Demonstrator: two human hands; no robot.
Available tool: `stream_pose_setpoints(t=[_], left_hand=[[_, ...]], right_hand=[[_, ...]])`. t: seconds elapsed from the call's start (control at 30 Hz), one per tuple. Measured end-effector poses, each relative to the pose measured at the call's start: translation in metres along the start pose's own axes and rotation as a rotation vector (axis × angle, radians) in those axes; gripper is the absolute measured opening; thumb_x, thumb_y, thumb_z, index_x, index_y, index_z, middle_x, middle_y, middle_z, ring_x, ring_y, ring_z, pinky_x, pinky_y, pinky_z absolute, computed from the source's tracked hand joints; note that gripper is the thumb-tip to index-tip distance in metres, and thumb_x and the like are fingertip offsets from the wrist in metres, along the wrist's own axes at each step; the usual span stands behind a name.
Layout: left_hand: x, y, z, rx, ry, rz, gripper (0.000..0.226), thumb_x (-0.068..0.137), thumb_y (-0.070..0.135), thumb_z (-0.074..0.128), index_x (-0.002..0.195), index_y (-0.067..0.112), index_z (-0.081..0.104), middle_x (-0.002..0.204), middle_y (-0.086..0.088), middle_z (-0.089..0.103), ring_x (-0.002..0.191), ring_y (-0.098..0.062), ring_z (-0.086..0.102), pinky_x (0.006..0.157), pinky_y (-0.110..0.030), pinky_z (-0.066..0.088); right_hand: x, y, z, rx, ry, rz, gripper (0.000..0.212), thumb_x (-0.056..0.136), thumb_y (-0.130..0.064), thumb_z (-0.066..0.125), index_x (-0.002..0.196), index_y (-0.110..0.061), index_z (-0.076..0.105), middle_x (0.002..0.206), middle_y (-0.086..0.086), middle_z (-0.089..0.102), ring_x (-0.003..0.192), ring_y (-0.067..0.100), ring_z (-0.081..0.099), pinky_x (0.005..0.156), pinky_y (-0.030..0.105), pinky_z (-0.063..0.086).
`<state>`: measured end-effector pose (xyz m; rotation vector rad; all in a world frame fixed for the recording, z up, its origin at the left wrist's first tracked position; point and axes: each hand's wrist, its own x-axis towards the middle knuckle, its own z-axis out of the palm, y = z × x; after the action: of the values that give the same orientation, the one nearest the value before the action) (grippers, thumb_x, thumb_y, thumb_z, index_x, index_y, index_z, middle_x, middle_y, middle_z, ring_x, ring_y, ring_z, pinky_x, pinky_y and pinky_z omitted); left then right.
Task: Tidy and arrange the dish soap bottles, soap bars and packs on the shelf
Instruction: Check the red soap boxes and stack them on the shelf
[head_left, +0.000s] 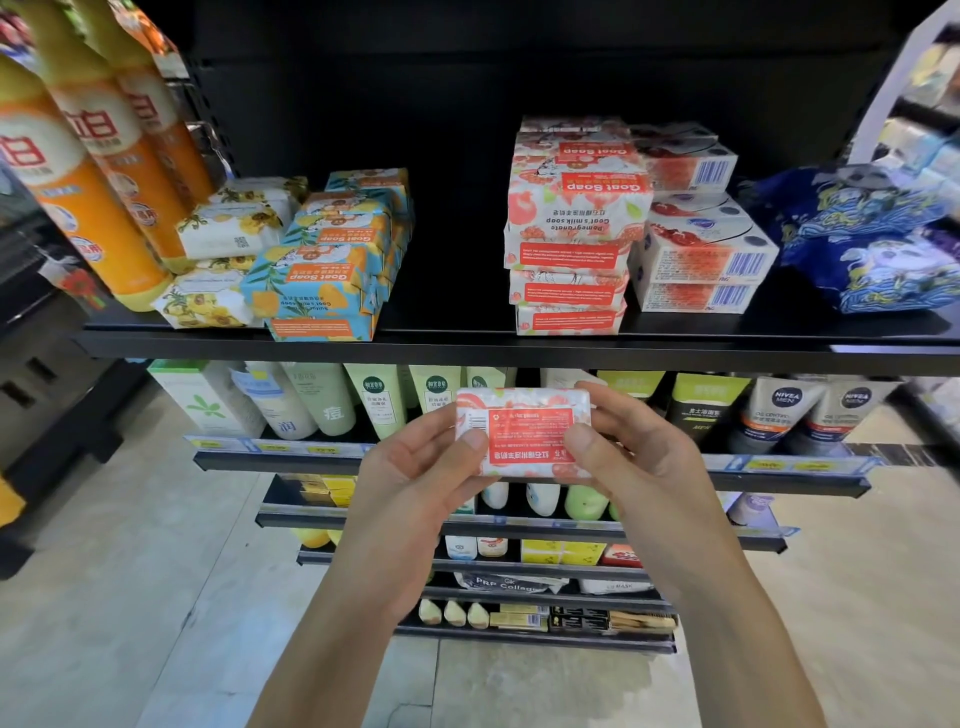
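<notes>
A black store shelf (467, 344) runs across the view at chest height, with more shelves of tubes and bottles (322, 400) stepping down below it. At its far left stand 3 tall orange dish soap bottles (78, 171), tilted by the wide lens. At the far right lie 2 dark blue patterned packs (857, 234), one on the other. Between them, from left to right, sit yellow-flowered soap bars (234, 228), a blue and orange goat soap stack (332, 270), a bare dark gap, a red pomegranate goat soap stack (571, 223) and white boxed soaps (701, 249) touching its right side. Below the shelf's front edge, and in front of the lower shelves, a person holds 1 red pomegranate soap bar (522, 431) in both hands. Its long axis runs left to right, and its red label faces the camera upside down. The left hand (415, 478) grips the bar's left end and the right hand (634, 457) grips its right end, thumbs on the front and fingers curled behind. The matching red stack lies above the bar and a little to its right, so the right hand is the nearer. Placing it likely means lifting it over the shelf edge, long axis kept level.
</notes>
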<state>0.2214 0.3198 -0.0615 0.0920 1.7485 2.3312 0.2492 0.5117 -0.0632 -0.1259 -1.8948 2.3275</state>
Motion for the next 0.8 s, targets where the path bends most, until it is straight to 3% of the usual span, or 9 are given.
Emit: stream_pose_setpoints(t=[0.2, 0.53, 0.63, 0.8], left_hand=[[-0.0004, -0.0016, 0.0004, 0.019, -0.006, 0.018, 0.046, 0.085, 0.019, 0.068, 0.130, 0.010, 0.065, 0.115, -0.010, 0.076, 0.110, -0.024, 0.072, 0.097, -0.033, 0.058], [-0.0035, 0.0005, 0.0021, 0.050, -0.002, 0.045, 0.047, 0.084, 0.017, 0.069, 0.131, 0.019, 0.066, 0.121, -0.004, 0.075, 0.117, -0.021, 0.069, 0.102, -0.037, 0.050], [-0.0051, 0.0012, 0.0014, 0.076, -0.035, 0.032, 0.036, 0.093, 0.025, 0.072, 0.128, 0.020, 0.069, 0.122, -0.005, 0.074, 0.120, -0.022, 0.067, 0.106, -0.040, 0.046], [-0.0061, 0.0017, 0.0020, 0.089, -0.040, 0.007, 0.046, 0.097, 0.045, 0.063, 0.129, 0.012, 0.067, 0.122, -0.005, 0.074, 0.120, -0.018, 0.067, 0.109, -0.040, 0.047]], right_hand=[[0.0013, 0.0001, 0.0013, -0.013, 0.031, -0.003, 0.043, 0.075, -0.029, 0.077, 0.117, -0.024, 0.071, 0.108, -0.003, 0.077, 0.100, 0.013, 0.073, 0.081, 0.023, 0.058], [-0.0013, 0.0025, -0.0039, 0.004, -0.017, -0.101, 0.046, 0.077, -0.016, 0.077, 0.122, -0.019, 0.067, 0.118, 0.006, 0.073, 0.107, 0.027, 0.070, 0.088, 0.036, 0.058], [-0.0024, 0.0021, -0.0041, -0.020, -0.053, -0.165, 0.045, 0.079, -0.009, 0.075, 0.122, -0.015, 0.064, 0.117, 0.005, 0.074, 0.108, 0.023, 0.070, 0.089, 0.035, 0.059], [-0.0021, 0.0053, -0.0065, -0.022, -0.081, -0.232, 0.041, 0.077, -0.001, 0.075, 0.114, -0.016, 0.067, 0.116, 0.006, 0.072, 0.114, 0.023, 0.068, 0.091, 0.033, 0.058]])
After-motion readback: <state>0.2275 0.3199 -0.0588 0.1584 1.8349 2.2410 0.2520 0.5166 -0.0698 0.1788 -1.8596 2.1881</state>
